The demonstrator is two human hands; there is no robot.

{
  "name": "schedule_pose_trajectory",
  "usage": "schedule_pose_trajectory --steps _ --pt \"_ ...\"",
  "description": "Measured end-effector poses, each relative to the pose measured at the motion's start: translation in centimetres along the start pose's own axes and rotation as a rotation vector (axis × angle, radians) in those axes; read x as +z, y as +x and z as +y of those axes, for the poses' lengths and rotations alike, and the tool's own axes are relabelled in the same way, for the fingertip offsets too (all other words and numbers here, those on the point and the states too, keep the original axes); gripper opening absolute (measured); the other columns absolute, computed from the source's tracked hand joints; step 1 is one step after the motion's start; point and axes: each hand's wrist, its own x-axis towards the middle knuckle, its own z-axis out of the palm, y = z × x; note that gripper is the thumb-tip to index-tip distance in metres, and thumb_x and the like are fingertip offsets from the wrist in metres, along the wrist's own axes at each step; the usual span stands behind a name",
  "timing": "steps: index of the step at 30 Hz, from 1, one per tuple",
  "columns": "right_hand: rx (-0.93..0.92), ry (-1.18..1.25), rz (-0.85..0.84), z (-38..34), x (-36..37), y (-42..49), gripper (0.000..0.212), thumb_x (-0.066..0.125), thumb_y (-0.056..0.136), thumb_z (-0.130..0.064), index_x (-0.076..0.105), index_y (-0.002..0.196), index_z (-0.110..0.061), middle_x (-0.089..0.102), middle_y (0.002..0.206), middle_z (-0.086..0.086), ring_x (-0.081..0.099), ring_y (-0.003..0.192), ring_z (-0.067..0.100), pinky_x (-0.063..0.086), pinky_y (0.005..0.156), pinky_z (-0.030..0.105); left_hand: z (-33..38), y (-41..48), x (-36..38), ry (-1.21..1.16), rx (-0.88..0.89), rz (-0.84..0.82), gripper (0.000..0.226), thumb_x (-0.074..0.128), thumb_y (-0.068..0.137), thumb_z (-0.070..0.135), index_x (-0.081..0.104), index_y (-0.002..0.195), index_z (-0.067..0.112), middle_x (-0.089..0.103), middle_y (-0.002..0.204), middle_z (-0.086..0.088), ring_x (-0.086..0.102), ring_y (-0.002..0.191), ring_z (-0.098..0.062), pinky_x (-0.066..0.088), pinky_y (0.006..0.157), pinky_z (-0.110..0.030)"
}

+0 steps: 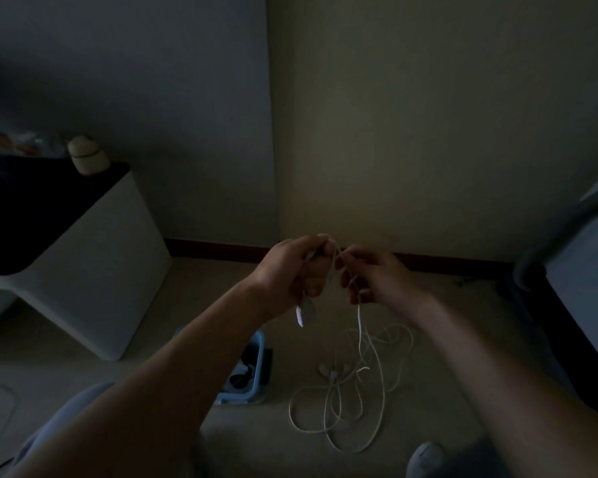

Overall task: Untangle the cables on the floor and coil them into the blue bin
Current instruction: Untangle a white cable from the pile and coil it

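Both forearms [187,357] reach out from the bottom edge, cut off at the elbows. My left hand [290,270] curls around a white cable [332,267], and a plug [301,317] hangs under this hand. My right hand [377,277] pinches the same cable just beside it. The other cables [359,391] lie in loose tangled loops on the floor below my right hand. The blue bin [260,341] stands left of them, half hidden by my left forearm; I cannot make out the dark things inside. The room is too dim to read any label.
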Motion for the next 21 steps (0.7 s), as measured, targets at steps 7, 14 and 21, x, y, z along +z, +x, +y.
schedule_pose_trajectory --steps 7,14,21 --pt "-0.091 -0.318 -0.097 1.1 1.6 -0.5 0.027 0.048 0.104 -0.024 0.068 0.088 -0.028 0.06 0.053 0.001 0.048 0.038 0.011 0.039 0.043 0.022 0.3 -0.2 -0.6 -0.279 0.054 0.051 0.028 0.038 0.1 0.036 0.052 0.085 0.017 0.045 0.056 0.006 0.037 0.043 -0.007 0.029 0.053 -0.023" --pt "-0.166 -0.629 -0.206 1.4 2.7 -1.3 0.019 0.054 0.1 -0.03 0.07 0.093 -0.024 0.067 0.065 -0.005 0.058 0.054 -0.002 0.043 0.061 0.024 0.9 0.1 -0.7 -0.304 0.111 0.181 0.038 0.03 0.103 0.042 0.046 0.108 0.008 0.072 0.11 -0.02 0.073 0.091 -0.027 0.048 0.089 -0.039" --pt "-0.152 -0.409 -0.123 1.1 2.6 -0.9 0.026 0.064 0.092 -0.021 0.066 0.069 -0.008 0.06 0.054 0.004 0.054 0.05 0.015 0.042 0.056 0.031 0.6 0.9 -1.0 -0.205 0.117 0.238 0.045 0.029 0.105 0.042 0.042 0.114 0.001 0.071 0.1 -0.025 0.068 0.087 -0.04 0.036 0.11 -0.052"
